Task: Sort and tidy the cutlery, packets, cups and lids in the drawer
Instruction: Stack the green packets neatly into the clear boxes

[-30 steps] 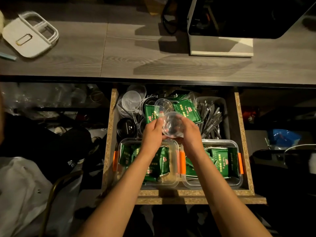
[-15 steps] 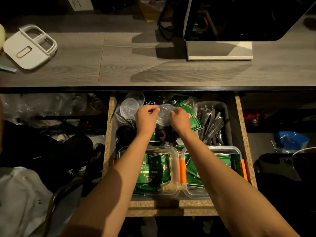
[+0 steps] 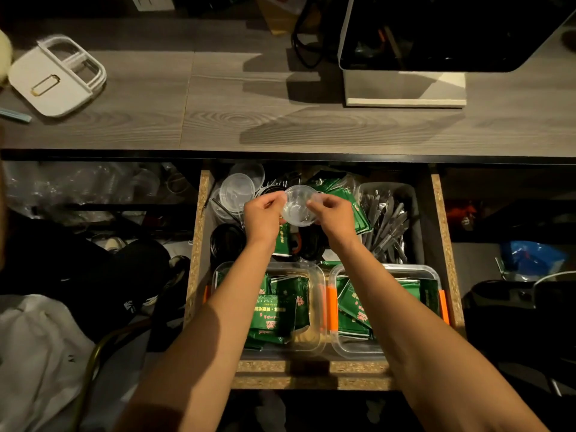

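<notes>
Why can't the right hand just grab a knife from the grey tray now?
It probably could, but not yet. The right hand and left hand are both pinching the clear cup. The grey tray of cutlery lies open just beside the right hand, nothing covering it. It must let go first.

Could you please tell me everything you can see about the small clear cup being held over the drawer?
The clear cup is a small, round, transparent container that looks like thin plastic, and it appears empty. It is tilted, its open mouth facing the camera. The left hand and the right hand pinch its rim from opposite sides, holding it above the back of the drawer, over green packets.
</notes>
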`<state>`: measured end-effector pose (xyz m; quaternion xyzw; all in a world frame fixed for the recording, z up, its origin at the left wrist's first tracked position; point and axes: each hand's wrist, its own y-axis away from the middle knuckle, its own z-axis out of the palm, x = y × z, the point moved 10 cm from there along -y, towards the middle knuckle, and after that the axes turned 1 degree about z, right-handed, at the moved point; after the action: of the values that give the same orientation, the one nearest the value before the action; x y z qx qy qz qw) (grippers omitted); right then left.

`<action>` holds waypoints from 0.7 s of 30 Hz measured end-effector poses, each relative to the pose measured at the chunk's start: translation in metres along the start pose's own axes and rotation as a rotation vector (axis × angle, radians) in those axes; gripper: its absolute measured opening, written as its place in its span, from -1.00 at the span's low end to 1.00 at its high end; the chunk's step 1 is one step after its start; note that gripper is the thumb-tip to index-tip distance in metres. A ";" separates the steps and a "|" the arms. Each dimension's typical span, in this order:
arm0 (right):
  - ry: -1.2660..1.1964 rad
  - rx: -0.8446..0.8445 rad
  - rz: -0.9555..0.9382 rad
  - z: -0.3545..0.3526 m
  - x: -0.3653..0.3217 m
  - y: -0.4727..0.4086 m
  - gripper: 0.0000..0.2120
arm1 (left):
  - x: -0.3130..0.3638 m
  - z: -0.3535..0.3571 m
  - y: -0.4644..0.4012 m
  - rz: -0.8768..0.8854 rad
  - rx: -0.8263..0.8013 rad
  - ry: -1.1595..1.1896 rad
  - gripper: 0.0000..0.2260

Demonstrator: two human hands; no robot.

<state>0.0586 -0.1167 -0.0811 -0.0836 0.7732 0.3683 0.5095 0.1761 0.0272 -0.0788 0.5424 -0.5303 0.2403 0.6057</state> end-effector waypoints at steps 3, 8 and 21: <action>-0.174 -0.030 0.087 0.001 0.014 0.002 -0.92 | -0.005 -0.002 0.003 -0.036 -0.003 0.043 -0.89; 0.127 0.027 0.016 -0.004 0.002 0.014 -0.62 | 0.006 -0.014 0.011 0.007 0.020 -0.143 -0.74; 0.114 -0.035 -0.016 0.029 0.051 0.131 -0.76 | -0.042 -0.062 0.114 -0.090 -0.186 -0.148 -0.81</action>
<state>-0.0101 0.0088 -0.0674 -0.1194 0.7936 0.3723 0.4662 0.0875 0.1293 -0.0619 0.5232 -0.5687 0.1220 0.6229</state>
